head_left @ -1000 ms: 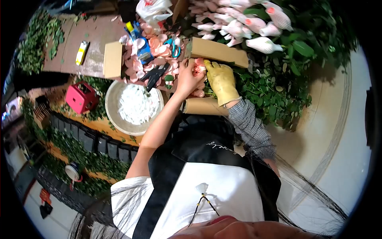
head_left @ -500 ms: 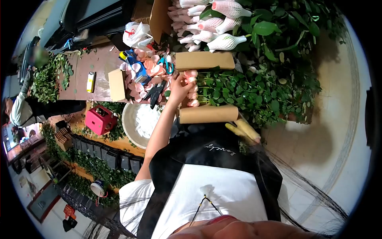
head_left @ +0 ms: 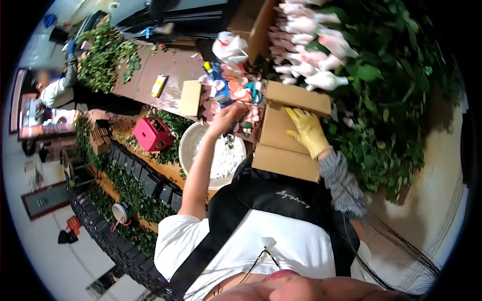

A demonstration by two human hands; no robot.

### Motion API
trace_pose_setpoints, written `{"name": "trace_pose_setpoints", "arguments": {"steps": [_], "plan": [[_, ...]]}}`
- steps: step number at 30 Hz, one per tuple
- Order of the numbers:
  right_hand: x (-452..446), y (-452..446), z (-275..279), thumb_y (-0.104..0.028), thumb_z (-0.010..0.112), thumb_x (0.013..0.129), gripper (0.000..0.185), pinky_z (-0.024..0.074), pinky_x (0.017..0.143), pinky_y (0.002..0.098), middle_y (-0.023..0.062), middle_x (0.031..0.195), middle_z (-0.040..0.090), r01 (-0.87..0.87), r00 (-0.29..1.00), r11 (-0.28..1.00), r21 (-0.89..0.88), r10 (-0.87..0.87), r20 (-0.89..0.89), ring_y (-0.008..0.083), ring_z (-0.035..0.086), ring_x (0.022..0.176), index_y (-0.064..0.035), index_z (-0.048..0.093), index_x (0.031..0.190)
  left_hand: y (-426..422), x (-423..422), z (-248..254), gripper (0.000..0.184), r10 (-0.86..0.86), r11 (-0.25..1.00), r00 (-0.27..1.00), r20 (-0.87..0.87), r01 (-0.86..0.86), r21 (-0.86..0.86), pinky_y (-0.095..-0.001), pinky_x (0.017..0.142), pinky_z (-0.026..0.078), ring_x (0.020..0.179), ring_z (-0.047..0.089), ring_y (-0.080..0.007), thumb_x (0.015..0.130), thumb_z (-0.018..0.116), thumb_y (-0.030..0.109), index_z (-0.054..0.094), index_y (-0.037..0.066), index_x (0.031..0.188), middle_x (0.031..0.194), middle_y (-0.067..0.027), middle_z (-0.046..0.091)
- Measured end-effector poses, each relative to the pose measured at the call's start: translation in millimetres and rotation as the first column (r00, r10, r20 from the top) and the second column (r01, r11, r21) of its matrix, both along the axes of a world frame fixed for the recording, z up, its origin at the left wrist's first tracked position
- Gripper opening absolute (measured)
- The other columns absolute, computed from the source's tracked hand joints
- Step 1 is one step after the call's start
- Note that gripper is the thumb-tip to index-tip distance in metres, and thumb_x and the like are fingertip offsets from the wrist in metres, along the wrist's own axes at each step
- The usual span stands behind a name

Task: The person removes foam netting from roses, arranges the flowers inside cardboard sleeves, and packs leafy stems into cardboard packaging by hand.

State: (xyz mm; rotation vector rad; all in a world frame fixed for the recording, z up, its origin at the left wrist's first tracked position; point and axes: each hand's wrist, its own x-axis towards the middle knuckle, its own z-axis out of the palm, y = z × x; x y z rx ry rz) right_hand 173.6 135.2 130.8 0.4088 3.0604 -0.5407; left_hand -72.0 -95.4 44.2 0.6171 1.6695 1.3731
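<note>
Bare-skinned, my left hand [head_left: 228, 119] is over the pink petals [head_left: 236, 83] at the table edge, its fingers curled together over a dark object that is mostly hidden. My right hand [head_left: 307, 133], in a yellow glove, lies palm down with fingers spread on a brown cardboard sheet [head_left: 278, 128]. This sheet has a folded flap at its top and another at its bottom. No rose heads show between the flaps. Left of the glove, teal-handled scissors [head_left: 255, 93] and a blue object [head_left: 221, 89] lie among the petals.
Net-wrapped roses [head_left: 321, 52] and dense leaves [head_left: 371, 125] stand at the right. A basin of white pieces [head_left: 221, 160], a red stool [head_left: 152, 134], a yellow-white box cutter [head_left: 159, 85] and a white bag [head_left: 230, 47] are leftward. Another person [head_left: 57, 93] is at far left.
The cardboard now covers the row of pink roses seen before. My gloved right hand has come up from below onto it. My left hand has moved off the roses to the petals. The view has shifted.
</note>
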Motion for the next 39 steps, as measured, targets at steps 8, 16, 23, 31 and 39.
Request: {"name": "trace_pose_setpoints", "arguments": {"steps": [8, 16, 23, 31, 39], "plan": [[-13, -6, 17, -0.024, 0.081, 0.074, 0.075, 0.0500, 0.090, 0.0395, 0.0115, 0.120, 0.061, -0.045, 0.989, 0.996, 0.082, 0.033, 0.144, 0.0287, 0.061, 0.104, -0.0086, 0.049, 0.140, -58, -119, 9, 0.069, -0.129, 0.631, 0.610, -0.782, -0.558, -0.539, -0.0466, 0.091, 0.052, 0.110, 0.061, -0.0411, 0.076, 0.082, 0.045, 0.062, 0.002, 0.127, 0.119, -0.0287, 0.061], [-4, -6, 7, -0.020, 0.080, 0.073, 0.072, 0.0460, 0.098, 0.0384, 0.0103, 0.125, 0.059, 0.032, 0.999, 0.999, -0.003, -0.032, 0.006, 0.0274, 0.057, 0.115, -0.0079, 0.051, 0.138, -41, -84, 6, 0.109, 0.155, 0.692, 0.270, -0.950, -0.716, -0.091, -0.0455, 0.090, 0.049, 0.104, 0.057, -0.0417, 0.068, 0.090, 0.027, 0.025, 0.003, 0.153, 0.123, -0.0315, 0.049], [-10, -25, -21, -0.020, 0.053, 0.087, 0.042, 0.0430, 0.100, 0.0443, 0.0099, 0.119, 0.064, 0.133, 0.990, 0.982, 0.134, -0.137, 0.019, 0.0272, 0.059, 0.114, -0.0090, 0.059, 0.127, 24, 57, 115, 0.045, -0.168, 0.970, 0.960, 0.222, 0.202, -0.137, -0.0248, 0.083, 0.052, 0.098, 0.063, -0.0086, 0.097, 0.065, 0.015, 0.054, -0.001, 0.137, 0.117, -0.0039, 0.067], [56, 28, 3, -0.022, 0.058, 0.090, 0.029, 0.0482, 0.093, 0.0443, 0.0173, 0.106, 0.068, 0.091, 0.996, 0.812, -0.577, -0.069, 0.059, 0.0386, 0.062, 0.105, -0.0030, 0.066, 0.110, 96, 104, 30, 0.035, -0.269, 0.961, 0.734, -0.624, 0.163, -0.222, -0.0304, 0.061, 0.049, 0.068, 0.062, -0.0152, 0.092, 0.072, 0.028, 0.062, -0.005, 0.090, 0.075, -0.0124, 0.068], [4, -30, -38, -0.016, 0.075, 0.076, 0.068, 0.0437, 0.106, 0.0436, 0.0116, 0.148, 0.047, 0.140, 0.981, 0.988, -0.067, -0.130, 0.145, 0.0293, 0.054, 0.126, -0.0084, 0.050, 0.140, 102, 95, 71, 0.040, -0.602, 0.771, 0.402, -0.690, 0.069, -0.633, -0.0376, 0.069, 0.055, 0.081, 0.072, -0.0281, 0.091, 0.070, 0.035, 0.071, -0.004, 0.103, 0.086, -0.0207, 0.073]]}}
